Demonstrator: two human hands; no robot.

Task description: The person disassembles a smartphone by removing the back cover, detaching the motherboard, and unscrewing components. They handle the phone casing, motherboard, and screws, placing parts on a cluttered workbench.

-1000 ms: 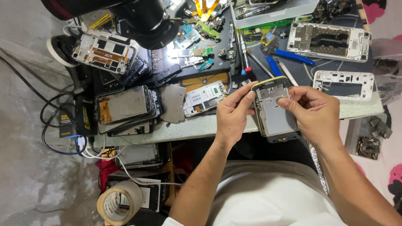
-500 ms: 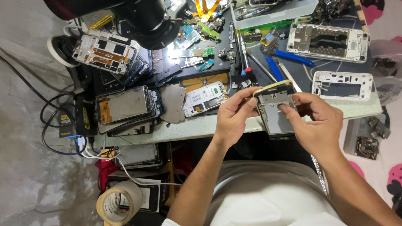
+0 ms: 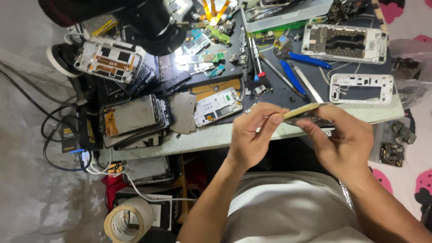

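My left hand (image 3: pixel 253 133) and my right hand (image 3: pixel 344 140) hold a dismantled phone frame (image 3: pixel 302 111) between them above the table's near edge. The frame is tilted edge-on to the camera, so only its yellowish side shows. Left fingertips pinch its left end; right fingers wrap the other end and hide the rest of it.
The worktable (image 3: pixel 211 135) is crowded: a stack of phone screens (image 3: pixel 130 118), a white circuit-side phone back (image 3: pixel 217 106), two white phone frames (image 3: pixel 361 88) (image 3: pixel 344 42), blue-handled tweezers (image 3: pixel 292 76), screwdrivers (image 3: pixel 252 49), a black microscope body (image 3: pixel 148 20). A tape roll (image 3: pixel 128 220) and cables (image 3: pixel 63 144) lie below.
The phone frame has turned from facing the camera to edge-on, and both hands have shifted with it, the right hand moving lower and to the right.
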